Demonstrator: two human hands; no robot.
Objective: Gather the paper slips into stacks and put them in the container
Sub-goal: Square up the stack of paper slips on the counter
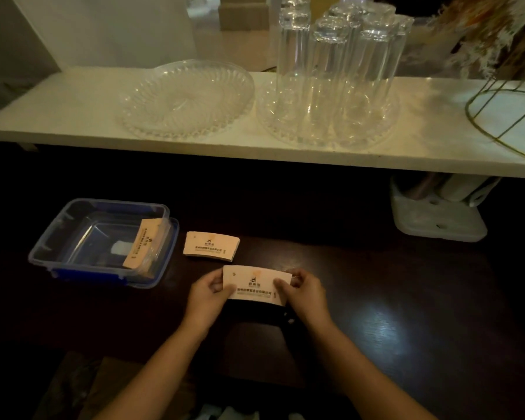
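Observation:
A stack of pale printed paper slips (pixel 255 280) is held just above the dark table, my left hand (pixel 208 294) gripping its left end and my right hand (pixel 305 294) its right end. A second stack of slips (pixel 211 244) lies on the table just behind it. To the left stands a clear plastic container with blue rim (pixel 58 234), open. One more bundle of slips (pixel 144 242) leans against its right inner wall.
A white shelf (pixel 73 116) runs across the back, carrying a clear glass platter (pixel 185 101), a second platter with several upturned glasses (pixel 337 77) and a gold wire basket (pixel 509 116). A white tray (pixel 437 219) sits under the shelf at right.

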